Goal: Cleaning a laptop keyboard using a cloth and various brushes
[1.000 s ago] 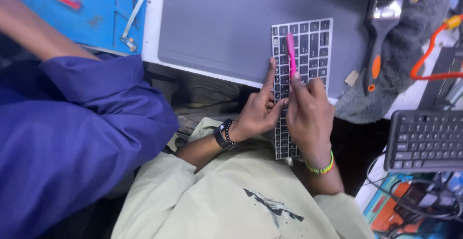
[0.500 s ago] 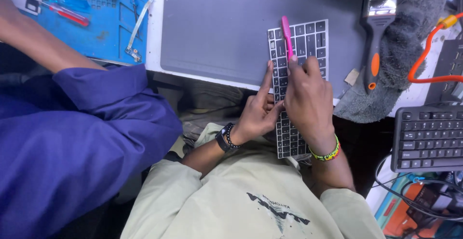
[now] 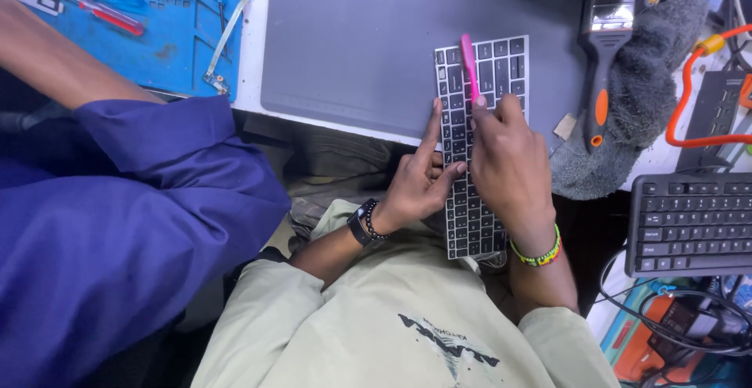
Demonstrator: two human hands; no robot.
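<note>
R hand point(image 3: 509, 157) clamps pink tool point(image 3: 469, 65) on slim keyboard point(image 3: 501, 71) overhanging grey mat's point(image 3: 352, 51) near edge; L hand point(image 3: 419, 184) steadies keyboard's left side, fingers spread, gripping nothing.

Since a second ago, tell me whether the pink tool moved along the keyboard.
Cannot tell: the pink tool in the right hand lies over the keyboard's far rows as before.

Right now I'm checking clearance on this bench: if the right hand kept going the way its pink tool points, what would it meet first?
The right hand aims the pink tool up the bare keyboard. Past the keyboard's far edge lies only the grey mat; the way looks free, though depth is unclear.
</note>
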